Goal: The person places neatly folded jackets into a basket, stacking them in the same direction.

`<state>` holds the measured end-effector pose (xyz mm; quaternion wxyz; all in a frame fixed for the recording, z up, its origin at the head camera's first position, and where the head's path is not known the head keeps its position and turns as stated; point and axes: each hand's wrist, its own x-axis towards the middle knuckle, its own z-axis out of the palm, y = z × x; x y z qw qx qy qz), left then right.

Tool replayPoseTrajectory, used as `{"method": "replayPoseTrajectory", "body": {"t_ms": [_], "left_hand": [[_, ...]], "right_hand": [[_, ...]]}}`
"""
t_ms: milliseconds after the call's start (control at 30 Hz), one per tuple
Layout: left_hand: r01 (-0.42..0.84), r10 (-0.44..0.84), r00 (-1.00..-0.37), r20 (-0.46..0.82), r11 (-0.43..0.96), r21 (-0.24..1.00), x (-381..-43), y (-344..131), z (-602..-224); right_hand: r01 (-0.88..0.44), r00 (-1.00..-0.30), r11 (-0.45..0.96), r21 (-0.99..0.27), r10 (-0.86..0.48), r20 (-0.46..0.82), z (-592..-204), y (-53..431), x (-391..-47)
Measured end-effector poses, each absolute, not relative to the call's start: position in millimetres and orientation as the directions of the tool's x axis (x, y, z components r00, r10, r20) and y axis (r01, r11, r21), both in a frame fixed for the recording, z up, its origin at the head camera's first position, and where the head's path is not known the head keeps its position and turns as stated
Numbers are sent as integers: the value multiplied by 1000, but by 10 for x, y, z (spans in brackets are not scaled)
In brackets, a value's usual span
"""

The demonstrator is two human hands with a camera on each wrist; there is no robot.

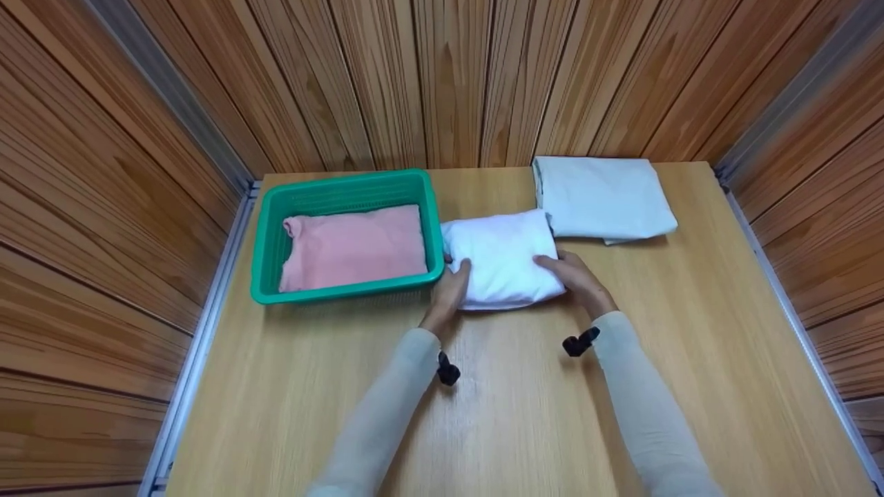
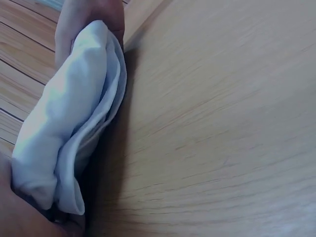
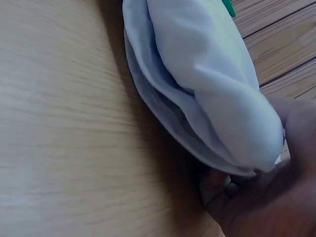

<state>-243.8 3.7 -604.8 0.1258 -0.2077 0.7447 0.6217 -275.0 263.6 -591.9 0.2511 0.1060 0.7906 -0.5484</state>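
A folded white cloth (image 1: pixel 507 259) is held between both hands, just right of a green basket (image 1: pixel 345 295). My left hand (image 1: pixel 450 286) grips its left edge, thumb on top and fingers below. At the opposite edge my right hand (image 1: pixel 579 277) grips it the same way, its thumb lying over the top. Both wrist views show the cloth's layered front edge (image 2: pixel 94 133) close over the table, with a shadow beneath. Inside the basket lies a folded pink cloth (image 1: pixel 356 248).
Behind and right of the hands, a folded pale blue-white cloth (image 1: pixel 604 197) lies near the table's back edge. The wooden table (image 1: pixel 511 421) is enclosed by wood-panelled walls (image 1: pixel 449 83) at the back and both sides, with metal rails (image 1: pixel 207 331) along its sides.
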Motion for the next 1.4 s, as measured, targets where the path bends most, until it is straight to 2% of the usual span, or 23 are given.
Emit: {"method": "replayPoseTrajectory", "body": {"t_ms": [167, 300, 467, 600, 733, 833, 967, 1100, 1200, 1400], "left_hand": [[-505, -63, -863, -501, 143, 851, -2417, -10, -6082], [-491, -58, -871, -488, 152, 858, -2418, -33, -6109], [-396, -90, -918, -387, 152, 906, -2450, -28, -6126], [-362, -92, -932, -352, 138, 922, -2470, -36, -6141], [-355, -39, -935, -353, 133, 925, -2466, -70, -6163], [-324, 26, -943, -331, 145, 935, -2447, -102, -6188], [-295, 93, -946, -310, 147, 944, -2432, -163, -6236], [-305, 135, -940, -315, 87, 948, -2436, -220, -6290], [-306, 154, -940, -306, 22, 952, -2437, -239, -6318], [-323, 175, -936, -306, -75, 944, -2449, -233, -6355]], "right_hand": [[454, -841, 357, -816, -130, -525, -5905, 2663, -2716], [438, -858, 318, -841, -133, -497, -5902, 2661, -2689], [344, -907, 261, -902, -154, -391, -5958, 2660, -2705], [214, -932, 228, -950, -244, -268, -6001, 2679, -2710], [106, -926, 212, -971, -336, -174, -6060, 2723, -2687], [84, -919, 227, -970, -359, -164, -6102, 2753, -2657], [117, -904, 223, -968, -379, -196, -6128, 2767, -2634], [252, -880, 165, -954, -372, -296, -6138, 2751, -2623], [291, -874, 158, -944, -356, -329, -6156, 2736, -2626], [242, -881, 188, -952, -369, -297, -6195, 2730, -2631]]}}
